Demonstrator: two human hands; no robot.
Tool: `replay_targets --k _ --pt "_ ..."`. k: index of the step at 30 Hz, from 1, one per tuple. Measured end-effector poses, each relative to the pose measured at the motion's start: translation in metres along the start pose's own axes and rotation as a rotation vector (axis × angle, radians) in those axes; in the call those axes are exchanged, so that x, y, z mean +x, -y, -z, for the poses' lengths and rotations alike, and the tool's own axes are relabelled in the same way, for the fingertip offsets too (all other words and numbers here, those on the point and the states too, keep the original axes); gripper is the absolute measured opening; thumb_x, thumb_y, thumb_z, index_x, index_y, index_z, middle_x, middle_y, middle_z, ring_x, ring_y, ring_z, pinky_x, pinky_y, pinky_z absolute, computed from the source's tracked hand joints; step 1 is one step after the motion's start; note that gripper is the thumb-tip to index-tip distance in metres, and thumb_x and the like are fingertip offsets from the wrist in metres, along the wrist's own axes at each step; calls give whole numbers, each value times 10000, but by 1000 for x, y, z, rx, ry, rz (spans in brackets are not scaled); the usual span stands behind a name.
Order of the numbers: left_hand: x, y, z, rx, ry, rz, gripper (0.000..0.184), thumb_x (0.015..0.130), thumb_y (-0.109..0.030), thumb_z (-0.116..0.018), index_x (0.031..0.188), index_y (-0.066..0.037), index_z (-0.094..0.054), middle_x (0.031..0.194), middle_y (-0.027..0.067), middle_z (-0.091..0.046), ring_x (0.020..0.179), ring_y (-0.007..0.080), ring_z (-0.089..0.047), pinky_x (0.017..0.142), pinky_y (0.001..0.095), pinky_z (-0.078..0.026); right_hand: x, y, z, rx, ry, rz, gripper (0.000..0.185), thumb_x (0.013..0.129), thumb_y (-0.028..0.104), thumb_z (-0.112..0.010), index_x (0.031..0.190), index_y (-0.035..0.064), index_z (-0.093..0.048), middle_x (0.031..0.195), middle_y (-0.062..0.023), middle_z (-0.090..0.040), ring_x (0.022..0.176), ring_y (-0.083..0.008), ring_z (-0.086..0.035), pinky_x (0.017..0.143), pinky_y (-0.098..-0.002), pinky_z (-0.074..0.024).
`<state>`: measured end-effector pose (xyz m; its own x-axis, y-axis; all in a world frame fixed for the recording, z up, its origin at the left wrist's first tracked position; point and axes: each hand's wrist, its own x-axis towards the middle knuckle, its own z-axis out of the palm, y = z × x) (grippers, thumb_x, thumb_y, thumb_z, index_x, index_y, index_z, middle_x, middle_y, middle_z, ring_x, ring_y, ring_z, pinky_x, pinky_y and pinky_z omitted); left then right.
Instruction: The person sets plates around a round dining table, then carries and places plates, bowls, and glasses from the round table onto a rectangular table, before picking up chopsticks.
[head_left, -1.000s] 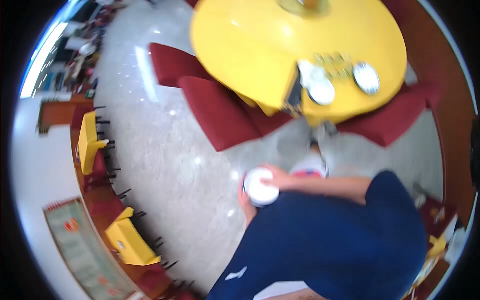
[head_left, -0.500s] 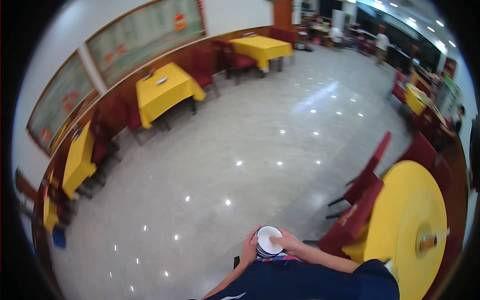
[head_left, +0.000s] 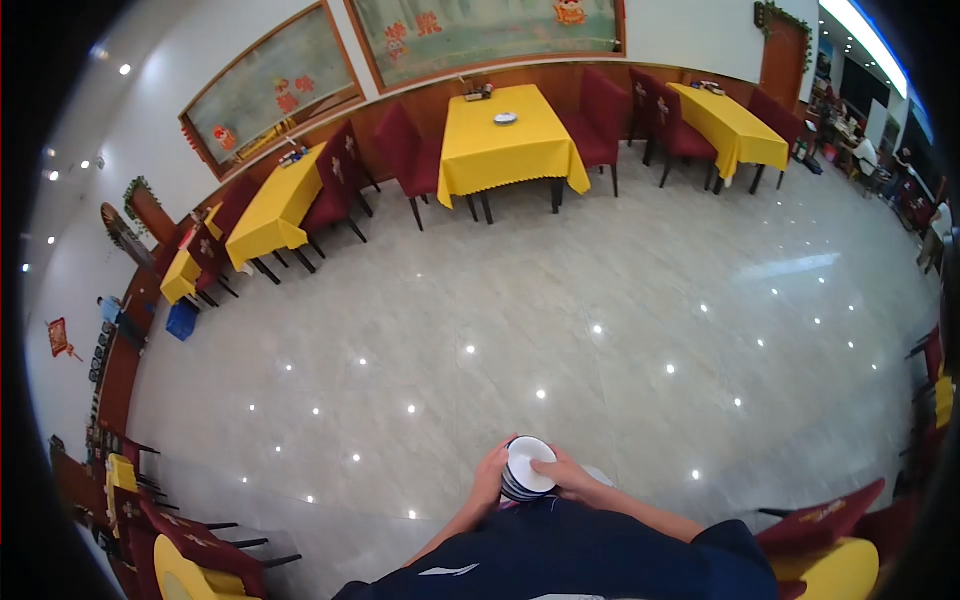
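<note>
A stack of small white bowls [head_left: 526,462] with dark-patterned outsides is held close in front of my body, at the bottom middle of the head view. My left hand [head_left: 491,472] is wrapped round the stack's left side. On the other side, my right hand [head_left: 566,474] grips it, with the thumb over the rim into the top bowl. That top bowl has a plain white inside with no contents visible. Most of the fingers are hidden behind and under the stack.
Grey tiled floor [head_left: 480,300] stretches ahead. Along the far wall stand tables with yellow cloths [head_left: 510,150] and dark red chairs [head_left: 600,115]. A small white dish [head_left: 505,118] lies on one. Round yellow tables [head_left: 835,572] flank me. A blue bin [head_left: 181,321] is at left; people are far right.
My view has swung to the left, so the wall tables now sit further right and a round table shows at lower left. Both hands still hold the bowls.
</note>
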<state>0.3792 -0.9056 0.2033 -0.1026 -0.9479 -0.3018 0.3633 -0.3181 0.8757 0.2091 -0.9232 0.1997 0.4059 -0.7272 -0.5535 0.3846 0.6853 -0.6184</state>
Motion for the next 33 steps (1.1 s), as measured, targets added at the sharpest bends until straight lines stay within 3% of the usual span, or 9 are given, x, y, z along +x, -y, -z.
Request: replay_targets --k 3,9,13,15,18,19,23,28,33 --pt "63 -5 -3 88 -70 -104 424 946 -265 -450 1256 17 -517 1180 115 -576 1096 174 -518 971 289 -372 48 50 8 -105 23 37 448 870 53 -603 1267 -25 -411 1135 -159 -560 1021 -239 -579 849 -380 -507" --pt "147 -49 -12 -85 -233 -9 390 943 -252 -454 1205 25 -539 1147 114 -587 1057 177 -539 937 297 -396 130 128 5 -75 90 -94 425 879 56 -592 1261 -24 -423 1155 -150 -551 1033 -239 -580 887 -384 -499" --pt "203 -46 4 -214 -231 75 415 940 -279 -451 1198 34 -537 1144 117 -588 1039 187 -552 927 300 -404 177 150 13 -114 69 -129 431 877 51 -589 1266 -24 -419 1157 -150 -550 1024 -239 -583 873 -381 -505" --pt "252 -50 15 -112 -113 42 512 923 -343 -437 1272 32 -459 1178 135 -574 1047 233 -579 929 341 -437 218 168 16 -97 32 -97 458 869 46 -595 1277 -25 -401 1166 -156 -543 1006 -243 -589 856 -387 -514" --pt "322 -62 25 -82 -118 37 450 927 -307 -445 1221 29 -505 1155 123 -574 1032 195 -559 928 317 -416 259 197 15 -29 -71 -78 468 866 38 -593 1283 -26 -389 1168 -162 -539 1005 -252 -591 851 -397 -518" --pt "342 -80 19 -29 -119 -8 400 926 -283 -456 1159 26 -556 1121 110 -581 1003 168 -552 915 302 -404 274 212 12 -9 -98 -45 467 867 35 -589 1284 -27 -387 1167 -165 -539 1011 -257 -590 850 -400 -519" --pt "421 -156 18 -83 -66 58 371 937 -265 -450 1222 -30 -494 1067 106 -576 983 164 -542 866 286 -429 339 282 -11 -57 -150 8 472 869 31 -581 1293 -24 -378 1164 -168 -537 1033 -265 -582 852 -404 -522" --pt "534 -205 38 -145 -21 31 355 950 -248 -432 1251 -60 -432 1050 108 -574 932 166 -570 793 299 -477 427 371 -38 -102 -188 46 477 876 40 -576 1303 -17 -371 1177 -167 -532 1057 -260 -571 861 -395 -519" --pt "619 -234 39 -157 -34 54 345 944 -230 -449 1240 -52 -449 1050 112 -574 946 168 -564 815 295 -466 502 418 -27 -4 -197 51 464 874 28 -571 1295 -10 -380 1169 -167 -534 1018 -264 -589 853 -394 -525"
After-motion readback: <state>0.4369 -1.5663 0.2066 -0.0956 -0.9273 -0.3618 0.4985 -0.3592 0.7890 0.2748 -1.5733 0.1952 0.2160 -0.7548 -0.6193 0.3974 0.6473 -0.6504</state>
